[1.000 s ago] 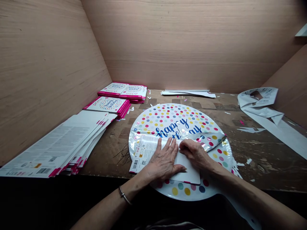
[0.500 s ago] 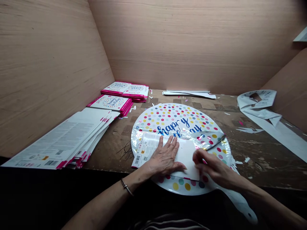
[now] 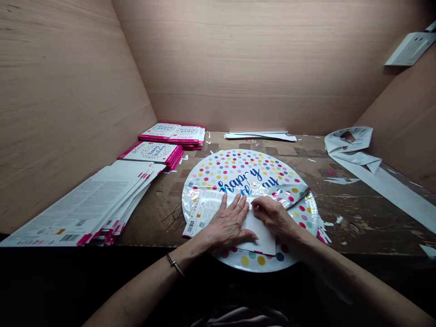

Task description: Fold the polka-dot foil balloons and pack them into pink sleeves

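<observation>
A round white foil balloon (image 3: 235,159) with coloured dots and blue "happy" lettering lies flat in front of me, part of it folded over. On its near half rests a white printed card sleeve (image 3: 264,236) with a barcode and pink edges. My left hand (image 3: 231,222) presses flat on the sleeve, fingers stretched out. Fingers bent and pinched together, my right hand (image 3: 270,213) is at the sleeve's upper right part. Whatever is between those fingertips is hidden.
Flat card sleeves (image 3: 102,190) lie fanned at the left, with pink-edged packs (image 3: 150,151) stacked behind them. White strips (image 3: 260,136) lie by the back wall. A crumpled white band (image 3: 354,156) is at right, below a white power socket (image 3: 410,49). Paper scraps litter the table.
My right hand has moved left from the sleeve's right edge onto its upper part. The long white strip below my right forearm has dropped into the dark. My left hand stays on the sleeve.
</observation>
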A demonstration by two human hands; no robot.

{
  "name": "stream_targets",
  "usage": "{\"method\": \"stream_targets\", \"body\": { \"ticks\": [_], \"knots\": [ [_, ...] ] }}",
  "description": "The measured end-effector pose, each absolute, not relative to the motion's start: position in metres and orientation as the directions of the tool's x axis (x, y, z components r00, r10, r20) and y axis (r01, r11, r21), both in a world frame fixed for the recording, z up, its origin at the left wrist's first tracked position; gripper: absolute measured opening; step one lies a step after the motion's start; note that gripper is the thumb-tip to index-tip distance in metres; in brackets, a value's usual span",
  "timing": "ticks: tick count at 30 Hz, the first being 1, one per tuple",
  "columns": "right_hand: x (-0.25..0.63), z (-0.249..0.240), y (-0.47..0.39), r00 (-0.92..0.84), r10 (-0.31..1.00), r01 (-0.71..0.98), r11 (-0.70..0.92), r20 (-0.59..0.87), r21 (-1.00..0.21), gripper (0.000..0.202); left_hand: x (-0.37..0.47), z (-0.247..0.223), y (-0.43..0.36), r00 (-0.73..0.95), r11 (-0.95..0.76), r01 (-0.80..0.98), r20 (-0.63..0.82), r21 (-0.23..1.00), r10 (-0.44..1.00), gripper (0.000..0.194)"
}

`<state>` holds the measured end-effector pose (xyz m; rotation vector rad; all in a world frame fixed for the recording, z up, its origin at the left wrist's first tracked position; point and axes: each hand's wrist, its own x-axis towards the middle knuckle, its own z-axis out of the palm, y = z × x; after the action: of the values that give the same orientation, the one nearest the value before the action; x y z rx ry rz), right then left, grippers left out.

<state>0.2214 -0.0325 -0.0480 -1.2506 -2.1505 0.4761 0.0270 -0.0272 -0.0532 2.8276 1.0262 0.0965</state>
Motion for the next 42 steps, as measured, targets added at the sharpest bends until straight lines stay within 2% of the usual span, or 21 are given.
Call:
{"method": "stream_targets", "body": {
  "ticks": [5, 9, 14, 20, 25, 36, 39, 42],
  "knots": [
    [0.223, -0.059, -0.041, -0.499, 0.758, 0.621, 0.651, 0.420, -0.436, 0.021, 0.027, -0.055, -0.028, 0.761, -0.754, 0.636, 0.033, 0.162, 0.648, 0.092],
    [0.222, -0.058, -0.042, -0.431, 0.808, 0.660, 0.586, 0.401, -0.470, 0.013, 0.027, -0.056, -0.028, 0.757, -0.751, 0.637, 0.047, 0.172, 0.652, 0.090],
    [0.216, -0.052, -0.032, -0.372, 0.887, 0.679, 0.460, 0.273, -0.572, 0.007, 0.028, -0.055, -0.029, 0.767, -0.758, 0.624, 0.039, 0.187, 0.641, 0.091],
    [0.208, -0.059, -0.026, -0.399, 0.867, 0.754, 0.496, 0.299, -0.432, 0.012, 0.028, -0.053, -0.029, 0.766, -0.753, 0.626, 0.019, 0.204, 0.642, 0.094],
    [0.208, -0.066, -0.024, -0.435, 0.850, 0.749, 0.524, 0.295, -0.405, 0.013, 0.027, -0.054, -0.028, 0.765, -0.752, 0.627, 0.022, 0.202, 0.643, 0.095],
    [0.213, -0.060, -0.038, -0.440, 0.852, 0.728, 0.523, 0.283, -0.444, 0.016, 0.028, -0.052, -0.031, 0.788, -0.772, 0.594, 0.029, 0.224, 0.615, 0.102],
    [0.216, -0.056, -0.047, -0.423, 0.868, 0.703, 0.496, 0.261, -0.510, 0.015, 0.029, -0.053, -0.030, 0.775, -0.760, 0.614, 0.020, 0.214, 0.632, 0.106],
    [0.220, -0.048, -0.051, -0.314, 0.904, 0.679, 0.427, 0.290, -0.596, 0.013, 0.029, -0.054, -0.030, 0.777, -0.762, 0.614, 0.017, 0.205, 0.630, 0.107]
  ]
}}
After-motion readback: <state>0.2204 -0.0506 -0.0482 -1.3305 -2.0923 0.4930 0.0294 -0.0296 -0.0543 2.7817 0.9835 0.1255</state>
